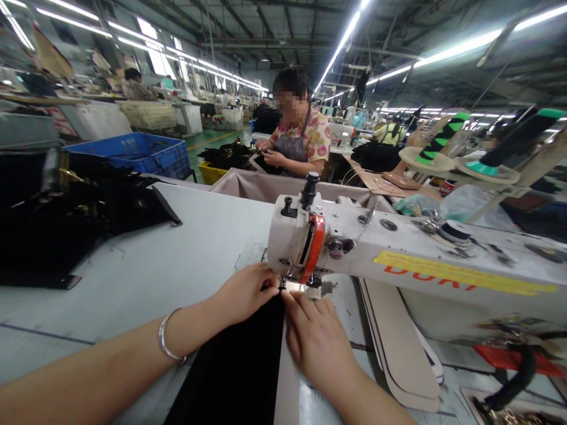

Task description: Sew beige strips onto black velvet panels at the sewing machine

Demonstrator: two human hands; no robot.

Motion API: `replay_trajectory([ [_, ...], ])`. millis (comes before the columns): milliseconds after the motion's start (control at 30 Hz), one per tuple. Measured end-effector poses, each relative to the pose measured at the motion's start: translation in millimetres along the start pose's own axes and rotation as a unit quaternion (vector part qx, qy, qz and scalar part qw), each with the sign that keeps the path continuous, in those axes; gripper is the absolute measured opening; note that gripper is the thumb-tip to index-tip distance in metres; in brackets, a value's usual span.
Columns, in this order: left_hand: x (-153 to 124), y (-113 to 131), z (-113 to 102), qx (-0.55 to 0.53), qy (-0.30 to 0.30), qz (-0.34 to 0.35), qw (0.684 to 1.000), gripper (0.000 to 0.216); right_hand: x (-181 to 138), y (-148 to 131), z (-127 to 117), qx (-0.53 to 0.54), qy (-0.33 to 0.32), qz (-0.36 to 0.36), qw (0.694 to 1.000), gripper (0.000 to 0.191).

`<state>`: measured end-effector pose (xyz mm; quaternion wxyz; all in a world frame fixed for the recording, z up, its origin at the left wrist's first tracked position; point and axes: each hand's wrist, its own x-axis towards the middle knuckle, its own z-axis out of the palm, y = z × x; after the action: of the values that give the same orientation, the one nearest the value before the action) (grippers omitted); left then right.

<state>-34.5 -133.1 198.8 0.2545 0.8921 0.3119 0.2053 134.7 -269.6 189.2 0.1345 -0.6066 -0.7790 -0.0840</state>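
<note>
Mostly, black fabric [237,366] nearward of left hand [248,293], far tip in its pinching grip, right hand [321,339] alongside, hold unclear

Pale worktable [208,230], ruler scale [39,335] at lower left. On it: black pieces [88,230] piled at left; white sewing machine [358,236], centre to right edge; black fabric [234,366], lower centre; stacked beige panels [398,348], lower right.

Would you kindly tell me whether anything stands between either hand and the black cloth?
Nothing visible does: the left hand and the right hand are both at the far end of the cloth, by the head of the sewing machine. Whether each one pinches it is too small to make out.
</note>
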Motion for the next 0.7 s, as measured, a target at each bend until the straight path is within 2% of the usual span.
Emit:
replay_trajectory([
  [100,0.3,2.0,-0.6,-0.009,-0.013,0.000,1.000,0.011,-0.6,0.3,-0.2,-0.002,0.003,-0.001,1.000,0.051],
  [267,2.9,-0.2,3.0,-0.002,-0.004,-0.019,1.000,0.012,0.5,0.0,-0.7,0.011,-0.002,-0.002,1.000,0.049],
  [433,5.2,-5.2,4.9,0.008,-0.003,-0.009,1.000,0.013,1.4,0.3,-0.5,-0.004,-0.010,0.002,1.000,0.051],
  [500,0.3,-3.4,3.5,0.038,0.005,0.016,0.999,0.013,0.7,0.7,-1.1,-0.001,-0.009,0.002,1.000,0.050],
  [567,-10.6,0.5,2.9,0.087,0.006,0.071,0.994,0.015,-0.3,1.0,-2.0,0.011,-0.008,0.005,1.000,0.048],
  [700,-38.6,5.3,8.8,0.180,-0.018,0.170,0.969,0.026,-1.8,1.9,-3.2,0.037,-0.001,0.004,0.999,0.043],
])
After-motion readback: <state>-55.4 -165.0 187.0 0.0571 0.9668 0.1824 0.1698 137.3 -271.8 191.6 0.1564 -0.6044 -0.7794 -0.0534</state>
